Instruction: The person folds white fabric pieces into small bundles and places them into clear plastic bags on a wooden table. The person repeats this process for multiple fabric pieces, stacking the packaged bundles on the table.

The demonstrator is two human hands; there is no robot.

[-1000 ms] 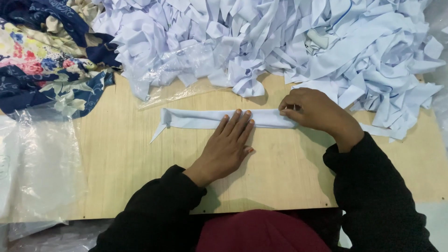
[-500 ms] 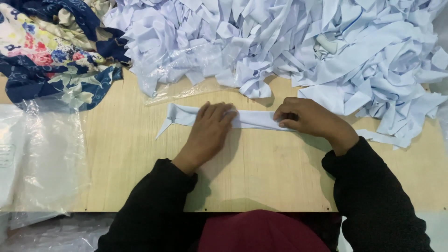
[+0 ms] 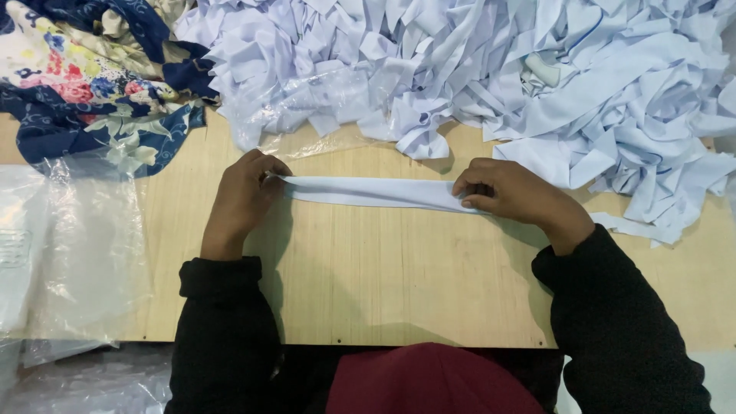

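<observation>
A long white fabric strip point(image 3: 368, 192) lies flat across the wooden table point(image 3: 383, 284), stretched between my hands. My left hand point(image 3: 244, 198) pinches its left end with curled fingers. My right hand point(image 3: 515, 193) grips its right end near the big heap of white fabric pieces point(image 3: 491, 69). Both arms wear black sleeves.
A floral blue and cream cloth point(image 3: 84, 77) is bunched at the back left. Clear plastic bags point(image 3: 69, 253) cover the table's left side. A thin clear plastic sheet point(image 3: 307, 142) pokes out under the white heap. The table's front edge runs just before my body.
My left hand slid leftwards along the strip, from flat on its middle to pinching its left end. The strip now lies straight and taut. My right hand stayed on the right end.
</observation>
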